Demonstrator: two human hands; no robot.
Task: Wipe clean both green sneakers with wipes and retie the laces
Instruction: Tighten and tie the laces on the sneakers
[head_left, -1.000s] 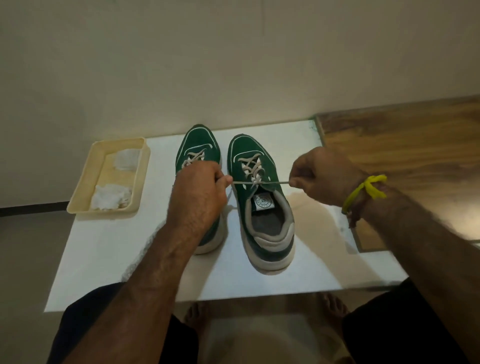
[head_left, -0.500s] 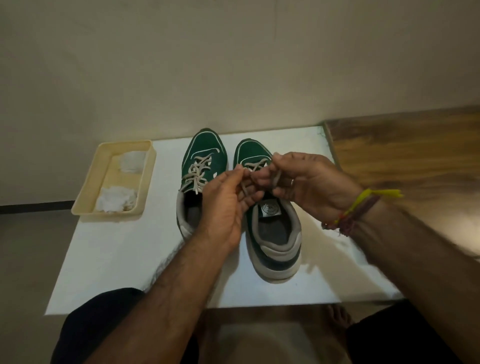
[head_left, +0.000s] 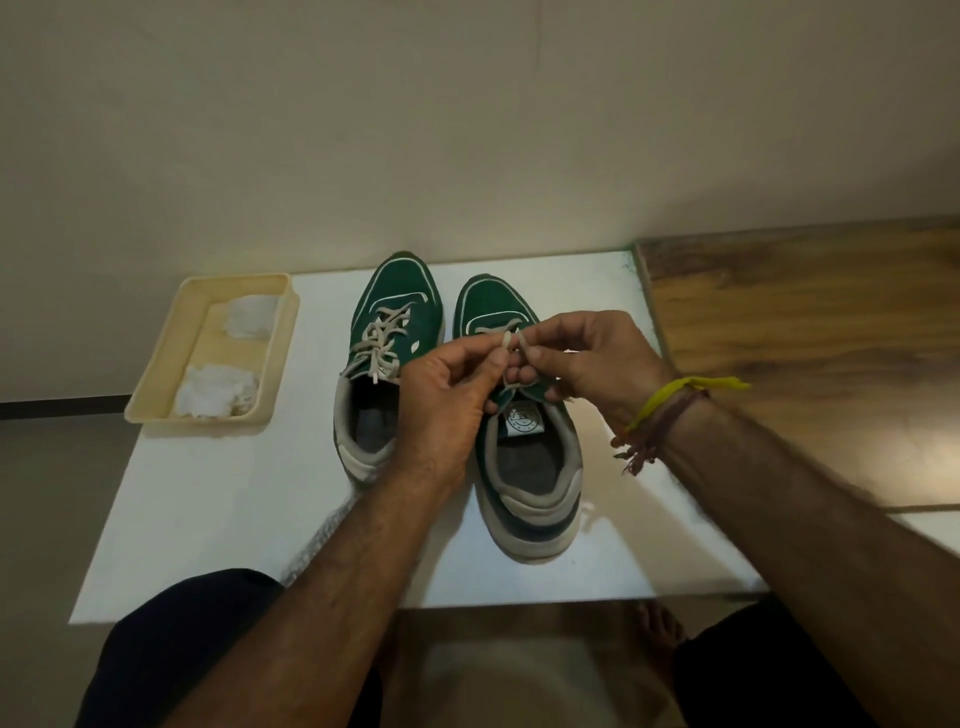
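The lace (head_left: 511, 340) of the right-hand sneaker (head_left: 519, 447), stood on the worktop (head_left: 218, 509), is pinched in both grips, left hand (head_left: 447, 400) and right hand (head_left: 592, 358); bow-tying is judged under way, loops to be crossed and drawn tight next.

My only feed is the head cam, looking steeply down and forward, close over both hands; pale plain wall (head_left: 467, 130) fills frame beyond the fingertips.

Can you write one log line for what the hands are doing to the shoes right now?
step: tying laces | left hand: pinches lace | right hand: pinches lace | right sneaker: bow unfinished | left sneaker: laced
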